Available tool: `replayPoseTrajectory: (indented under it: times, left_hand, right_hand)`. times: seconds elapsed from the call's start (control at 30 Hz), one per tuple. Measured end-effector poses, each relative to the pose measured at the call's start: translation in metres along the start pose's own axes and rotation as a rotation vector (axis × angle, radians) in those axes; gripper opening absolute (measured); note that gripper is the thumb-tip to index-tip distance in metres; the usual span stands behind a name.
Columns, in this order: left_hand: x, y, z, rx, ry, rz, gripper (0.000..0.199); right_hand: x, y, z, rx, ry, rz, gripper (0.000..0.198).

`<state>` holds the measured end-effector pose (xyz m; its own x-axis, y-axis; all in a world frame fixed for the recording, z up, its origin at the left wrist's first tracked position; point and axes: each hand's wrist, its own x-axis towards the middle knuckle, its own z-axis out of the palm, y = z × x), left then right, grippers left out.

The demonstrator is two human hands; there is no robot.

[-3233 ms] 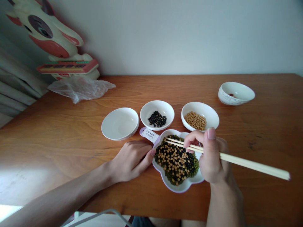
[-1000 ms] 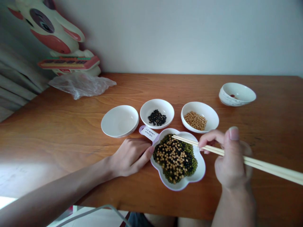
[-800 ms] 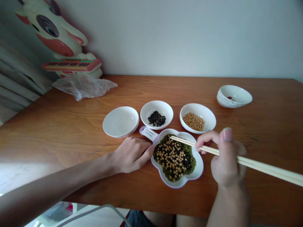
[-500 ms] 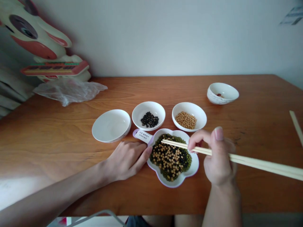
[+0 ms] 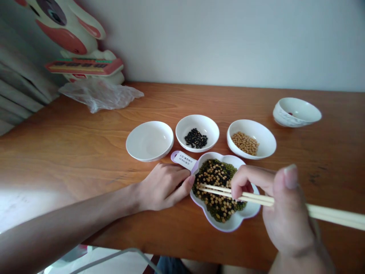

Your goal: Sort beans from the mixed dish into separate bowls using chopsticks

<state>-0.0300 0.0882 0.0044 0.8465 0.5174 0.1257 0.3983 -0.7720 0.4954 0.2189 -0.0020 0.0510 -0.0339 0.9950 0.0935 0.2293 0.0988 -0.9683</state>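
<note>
The wooden counter (image 5: 99,152) carries a flower-shaped white dish (image 5: 228,223), lilac-rimmed, its labelled handle (image 5: 185,160) pointing to ten o'clock. With the dish as clock centre, the hands are apart: the right hand (image 5: 286,213), at three, closes round wooden chopsticks (image 5: 261,199) and hides part of the rim; the left hand (image 5: 167,186), curled at nine, touches the rim, though I cannot tell whether it grips. The chopstick tips reach into mixed black, tan and green beans (image 5: 216,179).

Around it, an animal-shaped toy keyboard (image 5: 67,38) stands far off between ten and eleven, a crumpled clear bag (image 5: 99,95) before it. Three white bowls (image 5: 149,140) sit nearer at ten, eleven and one; a patterned bowl (image 5: 291,118) stands farther, between one and two. The eleven o'clock bowl (image 5: 212,131) holds black beans (image 5: 196,138), the one o'clock bowl (image 5: 266,140) soybeans (image 5: 245,143).
</note>
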Motion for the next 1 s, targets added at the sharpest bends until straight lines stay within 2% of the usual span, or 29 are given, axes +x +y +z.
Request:
replayPoseTrajectory:
  times: [0.17,0.3,0.57,0.77,0.9,1.0]
  left_hand:
    - [-0.002,-0.002,0.001,-0.004,0.000,-0.003,0.038]
    - [-0.003,-0.002,0.001,-0.018,0.013,-0.008,0.037]
    - [-0.004,-0.002,-0.001,-0.015,0.001,-0.010,0.036]
    - [-0.002,-0.002,-0.001,-0.027,-0.022,-0.019,0.038]
    - [-0.002,-0.002,-0.002,-0.026,-0.027,-0.019,0.039]
    - [-0.003,-0.002,-0.002,-0.018,-0.023,-0.018,0.039]
  right_hand:
    - [-0.002,0.001,-0.001,-0.009,-0.055,0.027,0.081]
    - [-0.003,0.000,0.001,-0.063,0.027,0.072,0.079]
    - [-0.002,-0.002,0.003,-0.111,0.074,0.068,0.081]
    - [0.001,0.007,-0.003,-0.115,-0.008,0.038,0.083]
    - [0.003,0.007,-0.002,-0.136,0.022,0.052,0.082]
    - [0.004,0.007,-0.002,-0.146,0.022,0.010,0.083]
